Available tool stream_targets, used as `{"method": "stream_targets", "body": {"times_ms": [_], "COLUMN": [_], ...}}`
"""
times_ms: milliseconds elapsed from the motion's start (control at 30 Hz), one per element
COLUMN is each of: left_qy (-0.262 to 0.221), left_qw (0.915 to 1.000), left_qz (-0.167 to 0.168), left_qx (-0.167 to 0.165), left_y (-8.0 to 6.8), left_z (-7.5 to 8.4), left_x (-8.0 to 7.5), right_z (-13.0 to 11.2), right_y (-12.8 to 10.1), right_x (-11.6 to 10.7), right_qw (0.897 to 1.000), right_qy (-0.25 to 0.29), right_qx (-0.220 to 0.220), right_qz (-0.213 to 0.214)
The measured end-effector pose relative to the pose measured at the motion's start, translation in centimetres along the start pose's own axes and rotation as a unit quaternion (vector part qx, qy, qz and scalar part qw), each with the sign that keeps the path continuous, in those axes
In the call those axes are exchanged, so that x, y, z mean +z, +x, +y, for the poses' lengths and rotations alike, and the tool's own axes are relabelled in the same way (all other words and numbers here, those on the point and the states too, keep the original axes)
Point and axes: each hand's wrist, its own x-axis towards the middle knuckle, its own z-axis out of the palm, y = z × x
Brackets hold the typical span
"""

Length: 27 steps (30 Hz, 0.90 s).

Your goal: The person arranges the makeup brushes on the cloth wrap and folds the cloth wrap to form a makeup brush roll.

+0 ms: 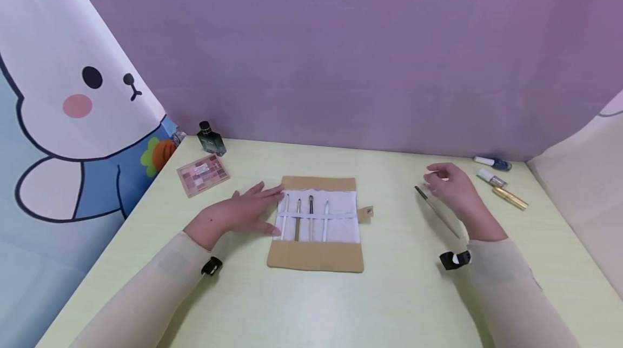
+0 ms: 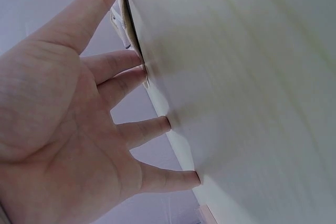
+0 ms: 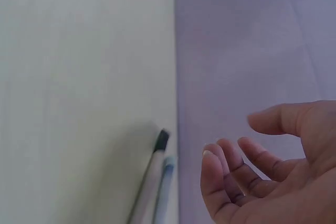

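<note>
A tan and white brush roll (image 1: 316,256) lies unrolled on the table, with several slim brushes (image 1: 311,218) tucked under its strap. My left hand (image 1: 238,213) rests at the roll's left edge, fingers spread and fairly straight. In the left wrist view, the thumb and two fingertips (image 2: 137,59) touch along that edge. My right hand (image 1: 452,188) hovers above the table at the right, fingers loosely bent around nothing. Just left of it lies a thin dark-tipped stick (image 1: 424,196). The right wrist view shows a second, bluish-tipped stick (image 3: 164,190) alongside it.
At the back left stand a dark glass bottle (image 1: 211,141) and a pink makeup palette (image 1: 203,175) lying flat. Beyond my right hand lie a blue bottle with white cap (image 1: 492,163), a small silvery tube (image 1: 491,177) and a gold tube (image 1: 510,198). A purple cloth (image 1: 340,67) hangs behind the table.
</note>
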Motion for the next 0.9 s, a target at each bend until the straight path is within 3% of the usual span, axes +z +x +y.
{"method": "stream_targets", "body": {"times_ms": [433, 900], "left_qy": [0.007, 0.005], "left_qw": [1.0000, 1.0000], "left_qz": [-0.002, -0.007], "left_qx": [-0.001, -0.003], "left_y": [0.1, 0.2], "left_z": [0.0, -0.1], "left_x": [-0.1, 0.0], "right_z": [2.2, 2.0], "right_y": [0.2, 0.0], "right_x": [0.4, 0.4], "right_qw": [0.990, 0.981], "right_qy": [-0.135, -0.175], "right_qx": [0.020, 0.013], "right_qz": [-0.045, -0.089]}}
